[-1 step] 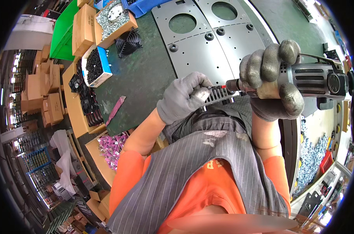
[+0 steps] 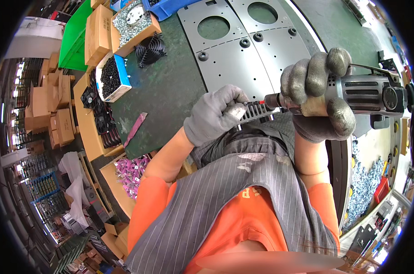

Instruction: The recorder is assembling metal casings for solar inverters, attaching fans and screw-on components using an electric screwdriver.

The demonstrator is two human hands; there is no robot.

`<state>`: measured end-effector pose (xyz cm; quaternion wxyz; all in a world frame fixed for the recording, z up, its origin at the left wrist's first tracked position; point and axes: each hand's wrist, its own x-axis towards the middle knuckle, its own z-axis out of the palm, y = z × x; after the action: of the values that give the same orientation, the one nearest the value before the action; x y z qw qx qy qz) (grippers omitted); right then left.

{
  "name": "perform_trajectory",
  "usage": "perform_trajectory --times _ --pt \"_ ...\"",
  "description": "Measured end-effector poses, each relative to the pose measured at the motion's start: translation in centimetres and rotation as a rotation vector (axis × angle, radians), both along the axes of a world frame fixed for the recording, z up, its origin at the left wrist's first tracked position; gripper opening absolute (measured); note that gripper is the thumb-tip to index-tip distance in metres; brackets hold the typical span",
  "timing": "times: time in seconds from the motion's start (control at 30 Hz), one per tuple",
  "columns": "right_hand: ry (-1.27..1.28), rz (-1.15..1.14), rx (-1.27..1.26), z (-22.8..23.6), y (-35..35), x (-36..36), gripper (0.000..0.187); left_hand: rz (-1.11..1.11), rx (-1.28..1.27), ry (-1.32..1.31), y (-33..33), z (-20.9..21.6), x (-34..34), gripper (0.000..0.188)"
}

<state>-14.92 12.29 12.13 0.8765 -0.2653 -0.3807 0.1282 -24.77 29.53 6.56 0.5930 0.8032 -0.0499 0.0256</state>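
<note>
Green bench (image 2: 170, 91): right hand (image 2: 319, 98) clenched round power screwdriver (image 2: 366, 93), prob. bit-to-part.

At the top of the frame lie grey metal plates (image 2: 243, 50) with round holes, at the upper left sit a box of black screws (image 2: 110, 77), a black fan guard (image 2: 151, 49) and brown boxes (image 2: 97, 34).

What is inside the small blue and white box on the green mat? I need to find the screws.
The box is heaped with small black screws; its bottom is covered by them. A black wire fan guard lies beside it.
</note>
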Motion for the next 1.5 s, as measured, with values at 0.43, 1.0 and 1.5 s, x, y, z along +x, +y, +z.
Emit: perform_trajectory --times 0.43,1.0,1.5 --pt "0.186 -0.066 -0.033 -1.3 0.4 -0.3 0.044 0.036 0.353 -0.105 0.0 0.2 0.5 0.018" --pt "0.188 -0.478 -0.325 -4.4 9.3 14.3 0.04 0.397 -1.354 0.305 4.4 -5.5 -0.3 0.032" --pt "-0.015 -0.342 -0.661 -4.5 11.1 14.3 0.032 0.378 -1.273 0.282 3.8 -5.2 -0.2 0.03"
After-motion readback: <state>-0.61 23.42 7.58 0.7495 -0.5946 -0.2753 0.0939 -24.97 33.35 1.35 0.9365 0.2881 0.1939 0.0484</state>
